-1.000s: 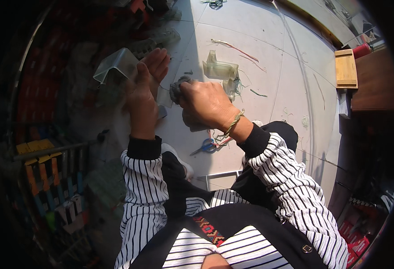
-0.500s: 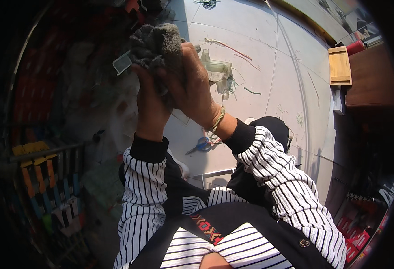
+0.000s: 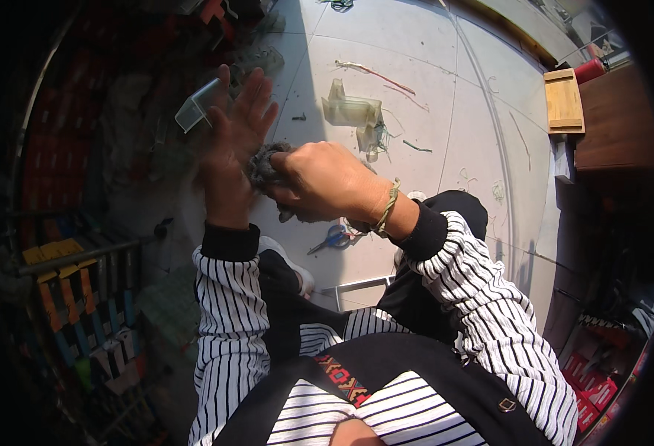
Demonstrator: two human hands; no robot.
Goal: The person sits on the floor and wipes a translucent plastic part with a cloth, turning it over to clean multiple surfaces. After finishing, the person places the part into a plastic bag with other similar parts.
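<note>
A crumpled dark grey rag (image 3: 265, 165) is bunched in my right hand (image 3: 330, 180), whose fingers are closed round it. The rag is against the palm side of my left hand (image 3: 229, 152), near its wrist. My left hand is raised with its fingers spread, slightly blurred. Right beside those fingers is a clear plastic tray-like piece (image 3: 197, 105); I cannot tell whether the hand touches it. Below my right hand, blue-handled scissors (image 3: 336, 238) lie on the tiled floor.
Translucent plastic pieces (image 3: 353, 111) and a red-and-white wire (image 3: 375, 74) lie on the pale tiles (image 3: 431, 119). A rack with coloured handles (image 3: 81, 286) stands at the left. A wooden stool (image 3: 563, 102) is at the right, and red packages (image 3: 591, 394) are at lower right.
My hands were together round the rag higher up. My right hand has come down and toward me with it, while my left hand has let go and spread its fingers.
</note>
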